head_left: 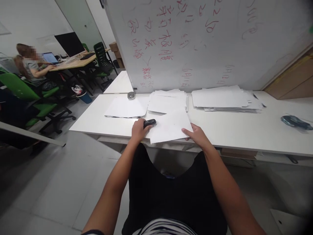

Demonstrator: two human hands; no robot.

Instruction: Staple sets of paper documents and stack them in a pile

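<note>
My left hand (139, 130) is closed around a small black stapler (149, 123) set on the left corner of a white sheet of paper (170, 126) at the near edge of the white table (220, 130). My right hand (197, 134) pinches the lower right corner of the same sheet, thumb on top. Just behind the sheet lie a single white page (124, 107) and a loose pile of papers (167, 101).
A wider stack of papers (225, 99) lies at the back right, a dark crumpled object (295, 122) far right, a small round grey object (131, 95) by the whiteboard (195, 42). At the left, people sit at a wooden desk with monitors and green chairs (26, 91).
</note>
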